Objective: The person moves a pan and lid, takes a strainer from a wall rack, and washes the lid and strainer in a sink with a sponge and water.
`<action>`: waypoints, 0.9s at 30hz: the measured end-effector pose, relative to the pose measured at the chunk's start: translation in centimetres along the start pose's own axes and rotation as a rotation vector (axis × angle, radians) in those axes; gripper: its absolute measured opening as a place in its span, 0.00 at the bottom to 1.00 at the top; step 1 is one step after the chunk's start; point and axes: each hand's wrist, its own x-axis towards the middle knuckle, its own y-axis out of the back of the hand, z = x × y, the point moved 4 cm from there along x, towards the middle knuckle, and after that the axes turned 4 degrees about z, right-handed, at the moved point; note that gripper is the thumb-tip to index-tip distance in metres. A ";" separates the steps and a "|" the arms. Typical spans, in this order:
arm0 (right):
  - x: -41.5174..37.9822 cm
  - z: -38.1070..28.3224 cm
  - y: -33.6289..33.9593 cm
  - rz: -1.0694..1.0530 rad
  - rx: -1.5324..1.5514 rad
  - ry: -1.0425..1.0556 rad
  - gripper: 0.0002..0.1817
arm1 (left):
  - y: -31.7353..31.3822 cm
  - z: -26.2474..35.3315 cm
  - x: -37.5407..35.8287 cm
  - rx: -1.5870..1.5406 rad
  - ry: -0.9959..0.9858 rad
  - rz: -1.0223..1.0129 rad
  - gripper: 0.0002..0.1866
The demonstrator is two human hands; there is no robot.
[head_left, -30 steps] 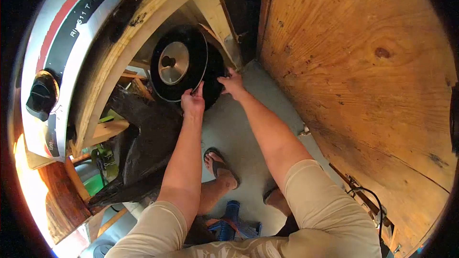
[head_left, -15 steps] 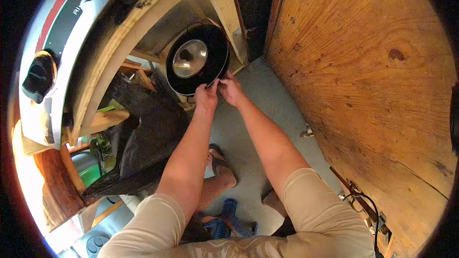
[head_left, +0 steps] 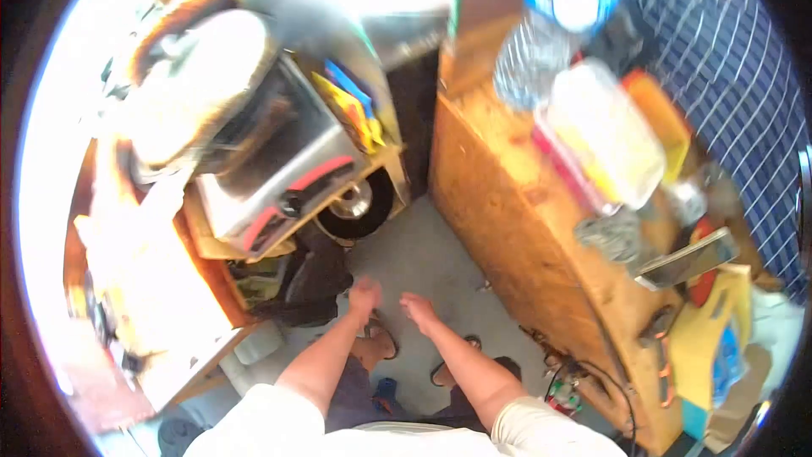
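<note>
My left hand [head_left: 365, 296] hangs over the floor with its fingers curled, slightly blurred, and nothing shows in it. Beside it, a small gap away, my right hand [head_left: 417, 308] is loosely closed and also holds nothing visible. A round black pan-like thing [head_left: 376, 210] with a shiny metal middle sits ahead of both hands, in the wooden frame under the stove. Neither hand touches it, and the frame hides its upper part. The silver stove [head_left: 292, 173] above it has a red stripe and a black knob [head_left: 292, 203].
To the left, a dark cloth or bag [head_left: 313, 288] hangs below the stove. A wooden cabinet [head_left: 516, 228] stands on the right, bearing a plastic bottle [head_left: 533, 55], a clear food container [head_left: 605, 140], a phone [head_left: 689, 260] and pliers [head_left: 662, 355]. Cables [head_left: 609, 377] run along its near end.
Both hands have let go of the black pan-like thing and drawn back toward me, apart from each other. My view has risen, so the stove top and cabinet top now show.
</note>
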 end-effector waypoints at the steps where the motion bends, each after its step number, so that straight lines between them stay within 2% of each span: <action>1: -2.9 -1.9 -0.1 -0.027 -0.043 0.021 0.17 | 1.2 -0.7 -2.8 0.266 -0.254 -0.131 0.24; 3: -8.5 -5.8 -0.3 -0.146 -0.040 0.002 0.23 | 2.4 2.9 -9.4 0.502 -0.511 -0.203 0.24; 5: -15.5 -11.8 -1.1 -0.191 -0.112 0.025 0.23 | 2.8 11.6 -22.4 0.747 -0.563 -0.443 0.24; 6: -18.6 -14.5 -1.6 -0.211 -0.136 0.036 0.23 | 3.8 15.2 -26.1 0.723 -0.567 -0.422 0.24; 8: -23.0 -18.5 -2.2 -0.250 -0.137 0.063 0.23 | 5.8 20.6 -32.5 0.795 -0.506 -0.651 0.23; 10: -27.1 -23.4 -3.6 -0.265 -0.185 0.047 0.24 | 8.5 28.1 -37.8 0.870 -0.611 -0.686 0.24; 12: -30.4 -28.5 -5.7 -0.328 -0.096 0.125 0.26 | 11.3 33.1 -40.3 0.870 -0.797 -0.551 0.23; 14: -31.6 -33.3 -8.7 -0.386 -0.041 0.205 0.28 | 13.6 37.4 -41.2 0.656 -0.892 -0.547 0.21; 16: -33.5 -38.8 -12.3 -0.380 -0.027 0.314 0.30 | 16.6 44.3 -44.0 0.464 -0.732 -0.611 0.21; 18: -32.3 -42.4 -15.1 -0.348 0.025 0.372 0.31 | 19.1 50.2 -44.6 0.242 -0.915 -0.546 0.17; 19: -31.2 -43.7 -16.3 -0.321 0.064 0.368 0.29 | 20.2 52.8 -43.3 0.175 -1.003 -0.498 0.15; 20: -30.6 -45.0 -17.6 -0.344 0.137 0.333 0.22 | 21.4 55.5 -42.0 0.108 -1.088 -0.447 0.14; 22: -26.0 -45.8 -18.6 -0.458 0.305 0.224 0.16 | 23.0 60.3 -39.8 0.210 -1.010 -0.087 0.13; 24: -24.5 -46.1 -20.0 -0.467 0.281 0.236 0.13 | 22.9 62.8 -34.0 0.383 -0.986 0.125 0.16; 25: -23.9 -46.2 -20.5 -0.472 0.267 0.250 0.11 | 22.2 63.8 -31.8 0.372 -0.980 0.140 0.16; 27: -24.1 -46.3 -21.4 -0.474 0.328 0.155 0.14 | 20.5 65.6 -29.1 0.616 -1.235 0.487 0.22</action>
